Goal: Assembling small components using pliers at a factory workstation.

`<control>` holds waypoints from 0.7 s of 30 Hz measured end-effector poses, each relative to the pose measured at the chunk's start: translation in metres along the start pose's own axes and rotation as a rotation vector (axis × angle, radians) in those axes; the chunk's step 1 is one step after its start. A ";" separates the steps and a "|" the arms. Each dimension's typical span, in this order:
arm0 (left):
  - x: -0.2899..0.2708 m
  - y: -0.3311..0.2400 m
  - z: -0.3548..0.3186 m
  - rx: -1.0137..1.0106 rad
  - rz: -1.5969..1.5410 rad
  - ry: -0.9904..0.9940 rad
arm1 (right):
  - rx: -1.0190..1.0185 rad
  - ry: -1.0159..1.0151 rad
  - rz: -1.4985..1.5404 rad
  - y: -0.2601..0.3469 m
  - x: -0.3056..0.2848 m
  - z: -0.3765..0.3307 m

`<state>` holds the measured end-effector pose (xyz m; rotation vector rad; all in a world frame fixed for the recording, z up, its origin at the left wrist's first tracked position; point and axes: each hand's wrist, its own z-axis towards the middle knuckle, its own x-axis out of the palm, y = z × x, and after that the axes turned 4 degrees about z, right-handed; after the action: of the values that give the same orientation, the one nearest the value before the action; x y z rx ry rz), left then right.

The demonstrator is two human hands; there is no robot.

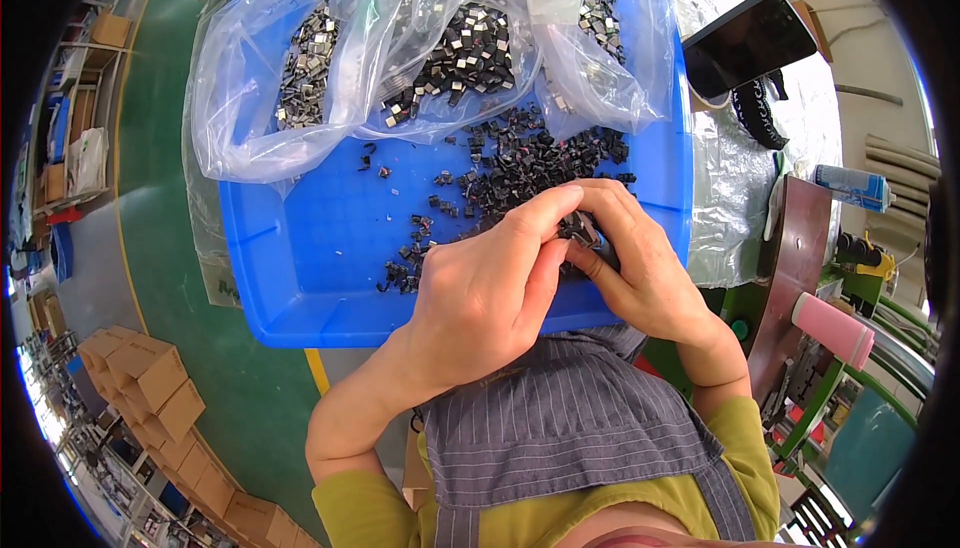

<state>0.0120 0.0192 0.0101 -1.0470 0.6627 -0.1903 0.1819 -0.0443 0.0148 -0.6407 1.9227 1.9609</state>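
My left hand (490, 283) and my right hand (640, 258) meet over the near right part of a blue plastic tray (300, 278). Between their fingertips they pinch a small black part (580, 230). A loose heap of small black parts (520, 163) lies on the tray just beyond my fingers. A few more black parts (410, 258) are scattered to the left of my left hand. Clear plastic bags (350, 58) holding several black and silver square pieces lie across the far end of the tray.
A dark phone (750, 43) rests on a foil-covered surface (730, 198) right of the tray. A pink cylinder (835, 330) and a blue-white can (850, 186) are at the right. Cardboard boxes (150, 388) stand on the green floor at lower left.
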 end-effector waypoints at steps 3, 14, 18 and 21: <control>-0.002 0.002 -0.003 0.006 -0.004 -0.003 | -0.005 -0.019 -0.012 0.001 0.004 0.000; 0.001 0.002 -0.002 0.007 -0.012 -0.007 | 0.006 -0.002 -0.024 0.000 0.000 -0.001; 0.000 0.002 -0.002 0.014 -0.012 0.012 | 0.003 -0.004 -0.028 0.000 0.001 -0.001; -0.001 0.002 -0.002 0.011 -0.012 0.018 | 0.001 -0.003 -0.020 0.000 0.001 0.000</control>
<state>0.0100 0.0195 0.0085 -1.0398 0.6715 -0.2141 0.1808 -0.0449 0.0140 -0.6544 1.9079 1.9481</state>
